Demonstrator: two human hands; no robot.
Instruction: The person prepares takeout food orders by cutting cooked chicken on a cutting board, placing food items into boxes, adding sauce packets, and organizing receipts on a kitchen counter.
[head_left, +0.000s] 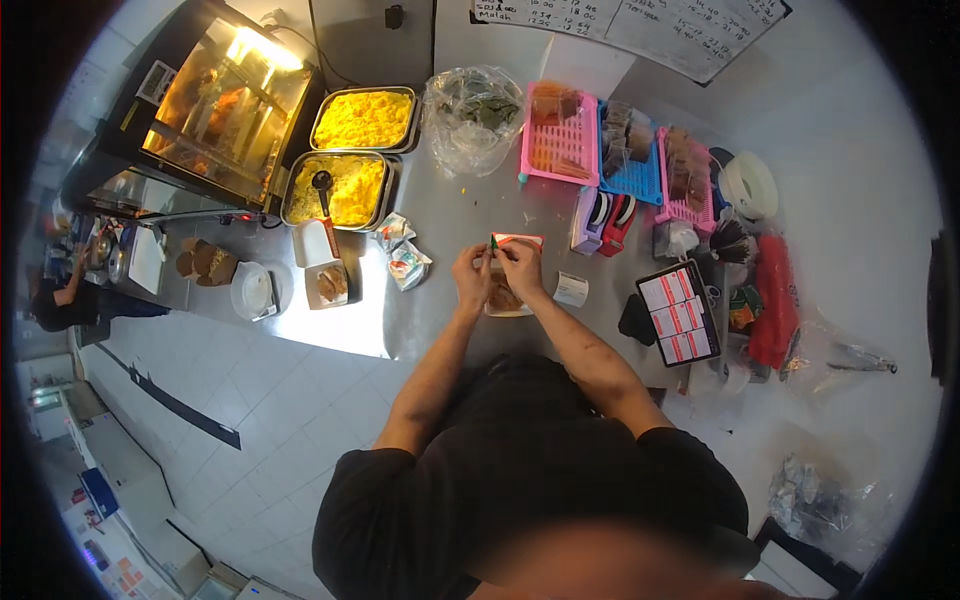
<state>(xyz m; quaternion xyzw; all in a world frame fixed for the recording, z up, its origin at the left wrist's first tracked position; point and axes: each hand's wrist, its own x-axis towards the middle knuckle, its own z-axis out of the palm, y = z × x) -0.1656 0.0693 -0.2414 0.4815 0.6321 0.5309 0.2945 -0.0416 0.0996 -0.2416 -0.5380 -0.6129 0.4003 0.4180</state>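
Observation:
My left hand (472, 268) and my right hand (523, 264) meet above an open paper food box (517, 313). Between their fingertips they pinch a small green item (493, 242), too small to identify. Below my wrists, brown fried food (504, 292) lies in the box. The box's red-and-white lid (527, 238) shows just past my fingers, and my hands cover much of the rest. A printed paper slip (572, 289) lies to the right. Two wrapped packets (401, 251) lie left of my hands.
Two metal trays of yellow food (364, 120) stand by a lit heated display case (225, 112). Another open food box (326, 285) sits to the left. Plastic baskets (561, 154), tape dispensers (600, 221) and a tablet (679, 313) stand rightward. A person (67, 296) is at far left.

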